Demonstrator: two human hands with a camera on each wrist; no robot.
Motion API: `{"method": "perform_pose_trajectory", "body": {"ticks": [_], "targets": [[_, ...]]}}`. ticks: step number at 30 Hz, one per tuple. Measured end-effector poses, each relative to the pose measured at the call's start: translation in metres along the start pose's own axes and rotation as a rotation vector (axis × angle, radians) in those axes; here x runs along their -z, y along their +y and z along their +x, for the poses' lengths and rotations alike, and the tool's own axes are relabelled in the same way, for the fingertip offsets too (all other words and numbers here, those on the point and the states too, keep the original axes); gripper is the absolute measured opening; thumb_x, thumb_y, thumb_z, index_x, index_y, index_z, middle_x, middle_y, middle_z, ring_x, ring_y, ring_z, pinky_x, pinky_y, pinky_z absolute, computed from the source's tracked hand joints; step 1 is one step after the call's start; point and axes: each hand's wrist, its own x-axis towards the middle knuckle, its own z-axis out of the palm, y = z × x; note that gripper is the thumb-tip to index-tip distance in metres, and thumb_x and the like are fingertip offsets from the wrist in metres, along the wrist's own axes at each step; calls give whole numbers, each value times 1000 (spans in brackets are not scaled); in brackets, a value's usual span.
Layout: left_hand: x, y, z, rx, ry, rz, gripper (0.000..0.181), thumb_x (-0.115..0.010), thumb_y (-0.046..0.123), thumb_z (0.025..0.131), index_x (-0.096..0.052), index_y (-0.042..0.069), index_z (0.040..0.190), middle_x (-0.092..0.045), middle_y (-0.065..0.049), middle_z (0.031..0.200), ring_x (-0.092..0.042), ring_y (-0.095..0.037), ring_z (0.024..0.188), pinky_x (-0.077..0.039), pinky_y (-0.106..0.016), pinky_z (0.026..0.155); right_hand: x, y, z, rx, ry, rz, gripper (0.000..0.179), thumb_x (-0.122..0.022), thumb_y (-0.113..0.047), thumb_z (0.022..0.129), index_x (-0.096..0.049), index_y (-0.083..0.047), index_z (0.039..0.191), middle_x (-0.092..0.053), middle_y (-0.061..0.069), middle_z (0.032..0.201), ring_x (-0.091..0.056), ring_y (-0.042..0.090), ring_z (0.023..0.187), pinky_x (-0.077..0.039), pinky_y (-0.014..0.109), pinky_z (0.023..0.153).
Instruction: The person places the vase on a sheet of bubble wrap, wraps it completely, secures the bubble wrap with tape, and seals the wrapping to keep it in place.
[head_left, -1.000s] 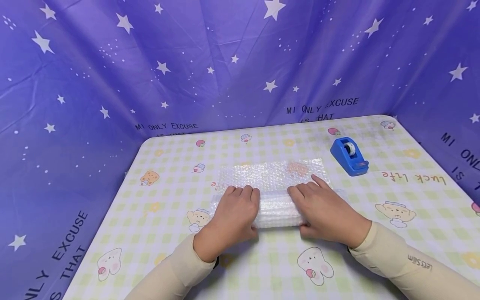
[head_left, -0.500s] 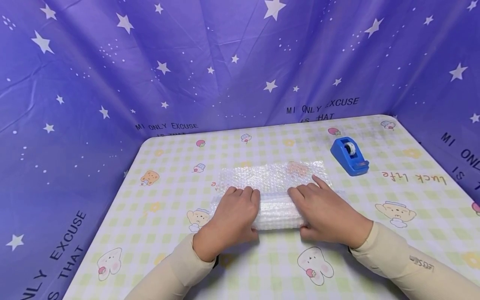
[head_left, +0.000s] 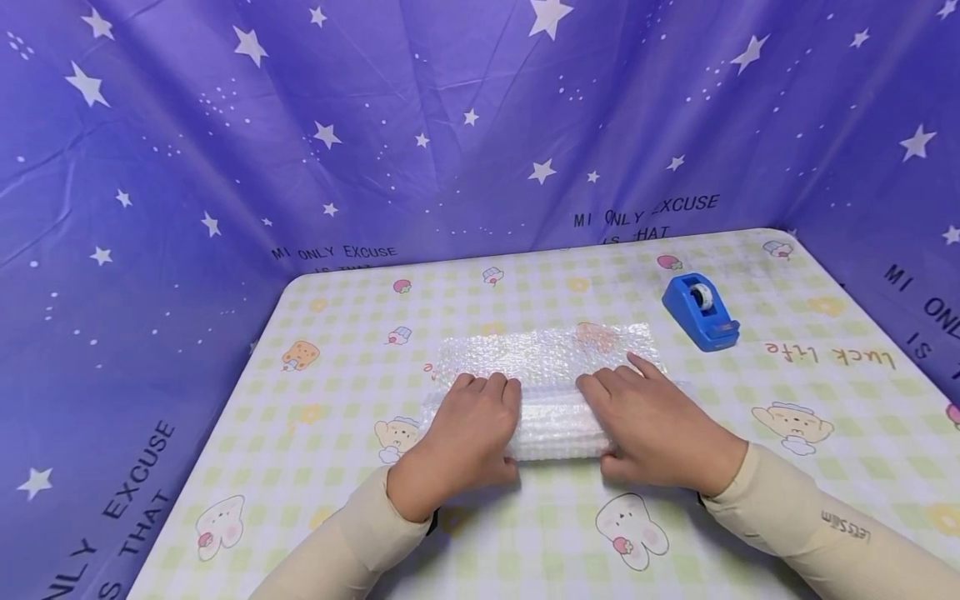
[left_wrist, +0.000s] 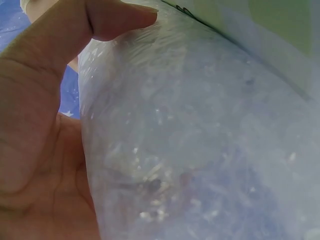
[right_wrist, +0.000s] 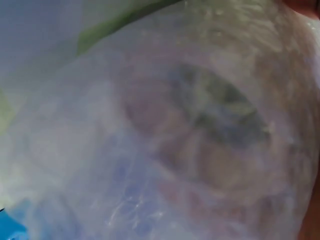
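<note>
A blue tape dispenser (head_left: 707,327) stands beyond the grip and to its right, with a roll of tape (head_left: 702,296) in it. Under the grip spreads a green-and-white checked tablecloth (head_left: 540,542), and beyond its far edge hangs a starry purple curtain (head_left: 435,92).

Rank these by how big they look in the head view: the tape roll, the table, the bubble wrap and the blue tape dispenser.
Largest to smallest:
1. Table
2. Bubble wrap, partly covered by the left hand and right hand
3. Blue tape dispenser
4. Tape roll, inside the dispenser
</note>
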Motion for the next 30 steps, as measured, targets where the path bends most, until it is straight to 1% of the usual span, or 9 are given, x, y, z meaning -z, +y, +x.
{"method": "perform_pose_trajectory", "body": {"ticks": [5, 10, 12, 15, 19, 23, 25, 30], "targets": [[0, 2, 0, 12, -12, -2, 63, -83, 44, 58, -54, 10, 102, -53, 0, 87, -58, -20, 76, -40, -35, 75, 0, 0, 0, -4, 12, -20, 83, -81, -40, 58, -54, -5, 128, -66, 9, 110, -66, 30, 103, -37, 68, 110], [0, 2, -1, 21, -29, -18, 66, -83, 44, 59, -55, 8, 106, -54, -1, 89, -58, -20, 80, -42, -36, 79, 0, -1, 2, -9, 30, -29, 88, -84, -46, 58, -55, -4, 130, -65, 10, 118, -64, 32, 110, -35, 69, 111], [0, 1, -1, 23, -36, -27, 67, -82, 44, 59, -55, 8, 108, -54, -1, 91, -59, -20, 81, -42, -37, 80, 0, -2, 3, -12, 33, -35, 92, -85, -49, 58, -55, -4, 132, -65, 11, 122, -62, 33, 115, -36, 68, 111], [0, 1, -1, 27, -45, -37, 70, -83, 44, 60, -56, 7, 113, -56, -2, 94, -60, -21, 84, -43, -38, 82, 0, -3, 3, -8, 43, -31, 96, -86, -52, 58, -55, -4, 136, -63, 11, 128, -61, 33, 119, -41, 61, 109], [0, 1, 0, 27, -51, -46, 74, -83, 45, 60, -56, 6, 116, -57, -2, 96, -61, -21, 86, -43, -38, 83, 0, -6, 4, 1, 66, -6, 95, -86, -51, 60, -55, -4, 137, -63, 10, 128, -60, 31, 117, -47, 54, 101], [-2, 0, 1, 26, -45, -49, 72, -83, 45, 60, -55, 7, 114, -57, -1, 95, -60, -21, 86, -42, -38, 82, -1, -8, 5, 7, 82, 1, 92, -87, -48, 61, -55, -5, 136, -63, 8, 127, -60, 30, 114, -51, 51, 95], [-2, 0, 1, 27, -43, -48, 71, -83, 45, 60, -55, 7, 113, -56, -1, 95, -60, -21, 85, -42, -38, 82, -2, -9, 5, 10, 89, -3, 90, -87, -46, 62, -55, -5, 135, -63, 8, 126, -61, 29, 112, -51, 51, 94], [-4, 0, 2, 27, -44, -52, 75, -83, 46, 59, -55, 6, 116, -57, -2, 97, -61, -22, 87, -43, -40, 85, -6, -9, 5, 15, 108, -15, 88, -87, -43, 61, -56, -5, 133, -64, 8, 123, -62, 29, 109, -53, 50, 92]]}}
